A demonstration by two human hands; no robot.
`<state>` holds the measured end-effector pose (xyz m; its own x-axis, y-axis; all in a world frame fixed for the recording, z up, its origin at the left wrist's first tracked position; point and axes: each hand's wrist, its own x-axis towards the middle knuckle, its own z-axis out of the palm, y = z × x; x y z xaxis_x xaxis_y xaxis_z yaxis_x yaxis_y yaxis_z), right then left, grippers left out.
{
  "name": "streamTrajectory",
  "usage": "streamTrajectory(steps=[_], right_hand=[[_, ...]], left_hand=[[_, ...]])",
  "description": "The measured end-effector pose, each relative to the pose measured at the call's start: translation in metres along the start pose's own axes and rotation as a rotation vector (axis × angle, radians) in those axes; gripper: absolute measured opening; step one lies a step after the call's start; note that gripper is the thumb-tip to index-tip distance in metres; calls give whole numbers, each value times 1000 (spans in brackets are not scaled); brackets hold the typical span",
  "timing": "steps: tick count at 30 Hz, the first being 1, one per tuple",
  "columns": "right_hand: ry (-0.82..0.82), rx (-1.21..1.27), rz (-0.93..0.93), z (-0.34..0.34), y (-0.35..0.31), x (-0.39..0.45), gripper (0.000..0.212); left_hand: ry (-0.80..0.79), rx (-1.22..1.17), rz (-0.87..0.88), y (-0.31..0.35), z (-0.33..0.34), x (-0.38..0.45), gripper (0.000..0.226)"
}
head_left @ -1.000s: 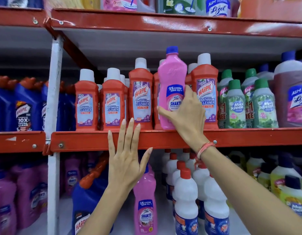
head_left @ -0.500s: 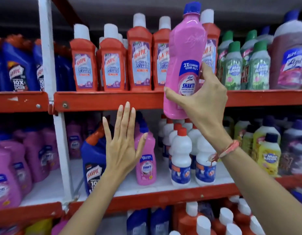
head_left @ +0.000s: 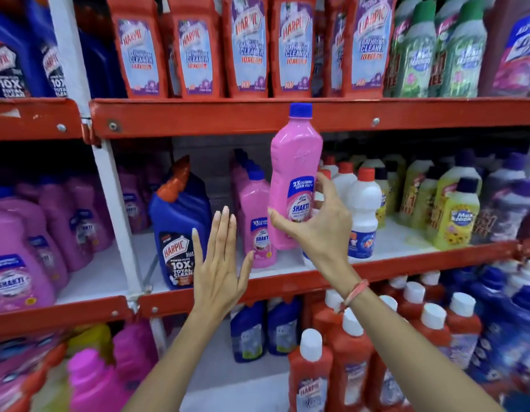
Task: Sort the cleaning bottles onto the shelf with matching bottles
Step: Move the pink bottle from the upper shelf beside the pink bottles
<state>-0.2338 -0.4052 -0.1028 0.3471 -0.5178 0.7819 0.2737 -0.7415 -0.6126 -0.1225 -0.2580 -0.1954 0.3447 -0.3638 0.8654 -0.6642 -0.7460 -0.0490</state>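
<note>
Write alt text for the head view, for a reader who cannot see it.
A right hand holds a pink Shakti bottle upright in front of the middle shelf, just right of a matching pink Shakti bottle standing there. The left hand is open, fingers spread, holding nothing. Red Harpic bottles line the shelf above.

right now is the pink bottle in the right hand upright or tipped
Upright: the pink bottle stands near vertical, blue cap on top, held low by the right hand.

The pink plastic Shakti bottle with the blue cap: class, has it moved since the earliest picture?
Yes. The pink Shakti bottle has come down off the red Harpic shelf to the level below.
</note>
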Motion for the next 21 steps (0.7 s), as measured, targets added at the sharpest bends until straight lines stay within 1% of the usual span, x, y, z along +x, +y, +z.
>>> streamTrajectory(steps=[5, 9, 15, 21], right_hand=[[-49, 12, 63, 18, 23, -15, 88], [-97, 33, 93, 30, 33, -24, 89], [-128, 42, 140, 44, 49, -37, 88], [-136, -3, 166, 56, 61, -47, 88]], left_hand=[[-118, -10, -12, -4, 18, -24, 72], [-195, 50, 2, -6, 27, -34, 73], [-184, 70, -17, -5, 31, -34, 75], [-160, 68, 14, -7, 34, -35, 79]])
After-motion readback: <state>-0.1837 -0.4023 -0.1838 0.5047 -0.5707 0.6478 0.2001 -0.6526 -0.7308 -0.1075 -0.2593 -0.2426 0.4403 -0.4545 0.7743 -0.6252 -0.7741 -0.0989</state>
